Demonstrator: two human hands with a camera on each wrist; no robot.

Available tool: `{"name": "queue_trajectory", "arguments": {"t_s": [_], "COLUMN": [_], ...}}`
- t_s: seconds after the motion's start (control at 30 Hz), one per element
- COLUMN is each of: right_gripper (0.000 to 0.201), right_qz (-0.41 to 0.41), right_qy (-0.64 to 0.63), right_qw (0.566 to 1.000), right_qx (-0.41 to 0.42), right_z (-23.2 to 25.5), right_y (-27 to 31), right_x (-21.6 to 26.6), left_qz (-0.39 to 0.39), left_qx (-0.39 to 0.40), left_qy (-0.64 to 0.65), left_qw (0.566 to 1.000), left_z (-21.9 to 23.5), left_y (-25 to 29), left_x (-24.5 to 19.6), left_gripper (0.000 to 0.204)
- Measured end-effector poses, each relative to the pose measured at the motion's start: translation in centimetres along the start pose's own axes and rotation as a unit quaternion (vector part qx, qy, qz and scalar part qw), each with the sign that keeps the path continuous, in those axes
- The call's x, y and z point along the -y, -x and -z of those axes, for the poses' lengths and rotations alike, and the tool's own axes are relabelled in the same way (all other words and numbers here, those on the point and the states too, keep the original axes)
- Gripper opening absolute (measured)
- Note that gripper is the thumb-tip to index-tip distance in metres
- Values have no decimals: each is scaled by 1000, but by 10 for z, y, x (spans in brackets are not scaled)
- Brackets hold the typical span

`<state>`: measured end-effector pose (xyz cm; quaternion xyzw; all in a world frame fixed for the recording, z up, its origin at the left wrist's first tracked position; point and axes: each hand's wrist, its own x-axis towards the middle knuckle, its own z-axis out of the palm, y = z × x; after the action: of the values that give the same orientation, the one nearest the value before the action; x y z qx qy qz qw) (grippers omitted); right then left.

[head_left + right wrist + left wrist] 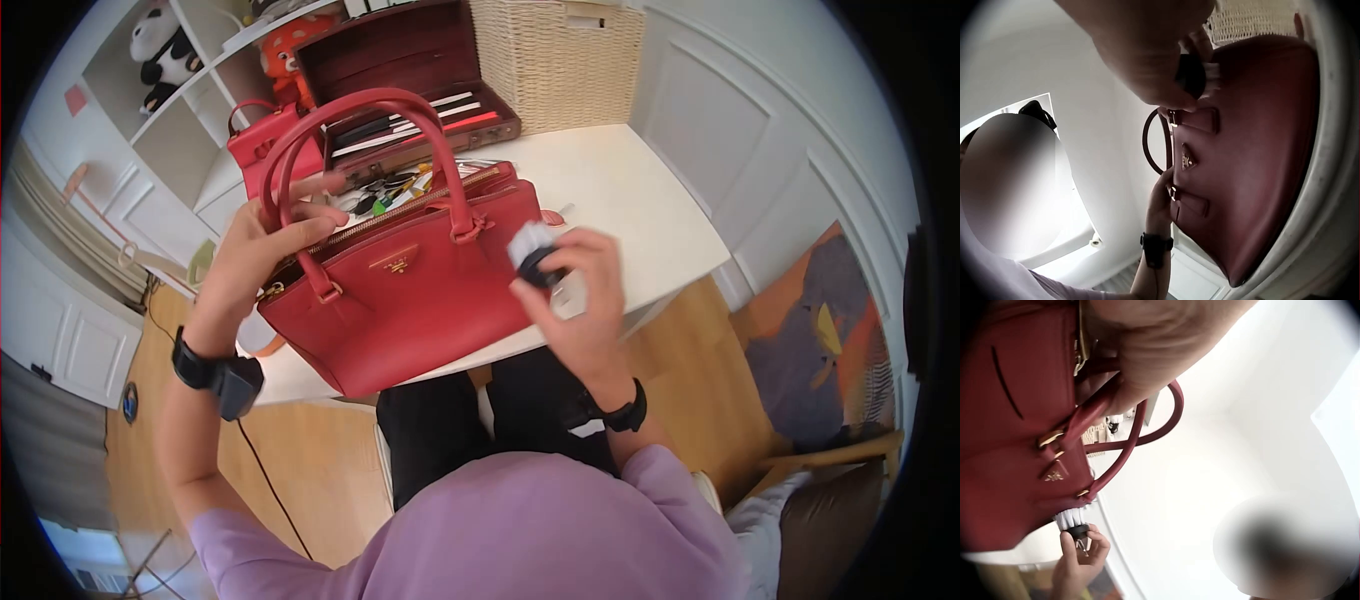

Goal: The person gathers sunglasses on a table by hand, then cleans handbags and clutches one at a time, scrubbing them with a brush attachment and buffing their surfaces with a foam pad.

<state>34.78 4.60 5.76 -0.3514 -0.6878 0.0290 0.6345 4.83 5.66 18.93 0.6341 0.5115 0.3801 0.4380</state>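
Note:
A red leather handbag [420, 290] with two arched handles and a gold zip stands tilted at the table's front edge. My left hand [255, 250] grips it at the top, by the base of a handle on its left end; the left wrist view shows this hand [1160, 350] close against the handle. In my right hand [585, 310] is a small brush [538, 258] with white bristles and a black body, pinched between thumb and fingers. The bristles [1071, 517] are right at the bag's right end in the left wrist view.
An open dark red case [400, 50] holding long-handled tools lies at the back of the white table [640, 210]. Small items lie behind the bag. A woven basket [555, 65], a smaller red bag [265, 140] and shelves with plush toys [165, 50] stand beyond.

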Motion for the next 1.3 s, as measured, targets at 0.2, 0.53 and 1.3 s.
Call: {"name": "queue_trajectory", "arguments": {"t_s": [0.2,0.53,1.3], "right_gripper": [36,38,25], "right_qz": [88,114,-324], "right_qy": [-196,-312,-391], "right_qw": [970,942,849], "right_qx": [112,-47,147], "right_z": [-37,-19,16], "right_y": [4,-98,-2], "right_x": [23,48,-100], "left_qz": [-163,-214,-173], "left_qx": [-128,-172,-152], "left_qy": [-140,-160,-104], "left_qw": [968,948,968], "left_z": [-18,-28,-22], "left_y": [5,6,7], "left_x": [14,19,18], "left_gripper": [23,45,47]}}
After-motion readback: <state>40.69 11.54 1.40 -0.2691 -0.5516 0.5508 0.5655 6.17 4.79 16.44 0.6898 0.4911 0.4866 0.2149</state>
